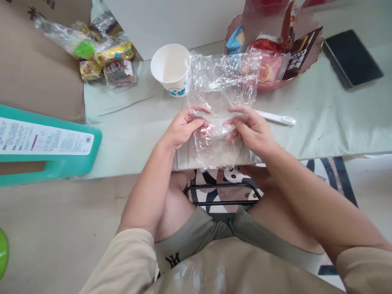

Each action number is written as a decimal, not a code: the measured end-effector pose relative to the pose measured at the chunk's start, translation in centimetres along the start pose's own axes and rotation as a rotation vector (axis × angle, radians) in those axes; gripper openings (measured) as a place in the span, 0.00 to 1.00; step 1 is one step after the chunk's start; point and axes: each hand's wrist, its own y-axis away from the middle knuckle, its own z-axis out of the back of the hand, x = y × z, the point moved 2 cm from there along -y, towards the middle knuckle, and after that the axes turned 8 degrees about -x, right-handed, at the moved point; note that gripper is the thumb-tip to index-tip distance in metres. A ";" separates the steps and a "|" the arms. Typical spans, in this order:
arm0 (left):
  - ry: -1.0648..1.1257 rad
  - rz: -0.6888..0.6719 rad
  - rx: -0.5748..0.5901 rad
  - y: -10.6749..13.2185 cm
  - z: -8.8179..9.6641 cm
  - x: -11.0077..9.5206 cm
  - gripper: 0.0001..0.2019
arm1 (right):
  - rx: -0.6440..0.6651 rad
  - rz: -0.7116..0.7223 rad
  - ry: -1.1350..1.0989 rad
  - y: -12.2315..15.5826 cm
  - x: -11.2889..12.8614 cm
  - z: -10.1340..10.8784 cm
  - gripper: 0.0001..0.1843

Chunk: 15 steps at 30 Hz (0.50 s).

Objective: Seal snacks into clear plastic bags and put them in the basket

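A crumpled clear plastic bag (222, 87) is held up over the near edge of the table (324, 122). My left hand (183, 128) pinches its left side with curled fingers. My right hand (249, 128) grips its right side in the same way. The bag's lower part hangs down past the table edge between my wrists. Just behind the bag to the left stands a white paper cup (171, 67), upright and empty as far as I can see. A white pen-like stick (277, 118) lies on the table just right of my right hand.
A pink dish (306, 61) of wrapped snacks stands at the back right, a dark flat device (352, 57) beyond it. More wrapped snacks (101, 53) lie at the back left by a cardboard box (36, 73). A teal stool (52, 147) stands at the left.
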 end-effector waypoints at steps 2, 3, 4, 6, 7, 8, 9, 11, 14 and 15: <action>-0.002 -0.019 0.075 0.2 0.3 -0.1 0.09 | -0.034 0.070 -0.021 -0.3 -0.4 0.1 0.15; -0.014 -0.031 0.102 0.3 0.5 -0.2 0.08 | -0.052 0.093 -0.026 -0.4 -0.4 0.2 0.14; -0.030 -0.044 0.119 0.4 0.7 -0.2 0.07 | -0.069 0.116 -0.030 -0.5 -0.4 0.3 0.12; -0.075 -0.059 0.120 0.5 1.0 -0.3 0.07 | -0.100 0.163 -0.035 -0.6 -0.2 0.5 0.07; -0.096 -0.059 0.110 0.5 1.1 -0.2 0.07 | -0.116 0.182 -0.038 -0.6 0.0 0.6 0.06; -0.114 -0.059 0.096 0.5 1.2 -0.2 0.08 | -0.129 0.193 -0.045 -0.6 0.0 0.7 0.06; -0.128 -0.062 0.072 0.4 1.3 -0.1 0.07 | -0.139 0.190 -0.058 -0.7 0.0 0.8 0.07; -0.153 -0.103 0.009 0.2 1.5 0.0 0.06 | -0.148 0.143 -0.111 -0.8 -0.3 0.8 0.08; -0.161 -0.261 -0.091 -0.2 1.8 0.1 0.05 | -0.158 0.047 -0.191 -1.1 -1.1 0.8 0.06; -0.146 -0.317 -0.111 -0.4 1.9 0.1 0.06 | -0.161 0.032 -0.200 -1.2 -1.2 0.9 0.04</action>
